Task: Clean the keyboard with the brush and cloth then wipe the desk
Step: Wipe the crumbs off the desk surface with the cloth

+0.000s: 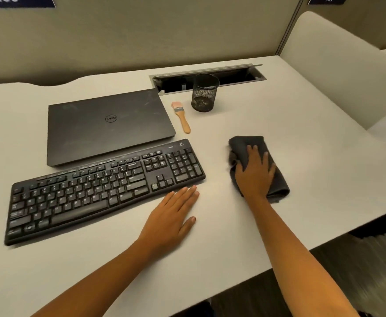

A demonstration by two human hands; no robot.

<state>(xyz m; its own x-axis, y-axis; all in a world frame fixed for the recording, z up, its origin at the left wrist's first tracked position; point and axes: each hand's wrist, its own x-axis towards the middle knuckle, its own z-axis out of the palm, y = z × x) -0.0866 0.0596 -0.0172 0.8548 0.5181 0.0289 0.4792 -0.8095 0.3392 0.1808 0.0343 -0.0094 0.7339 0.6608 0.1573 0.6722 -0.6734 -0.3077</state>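
Observation:
A black keyboard (105, 186) lies at an angle on the pale desk (279, 115). To its right, a dark grey cloth (244, 143) sits folded on the desk, and my right hand (255, 171) presses flat on it with fingers spread. My left hand (172, 216) rests flat on the desk just in front of the keyboard's right end, fingertips near its edge. A small brush (182, 117) with a wooden handle and pink bristles lies behind the keyboard, beside the laptop.
A closed black laptop (109, 124) lies behind the keyboard. A black mesh pen cup (204, 93) stands by an open cable slot (233, 76) at the back. Partition walls enclose the desk; its front edge runs diagonally at the right.

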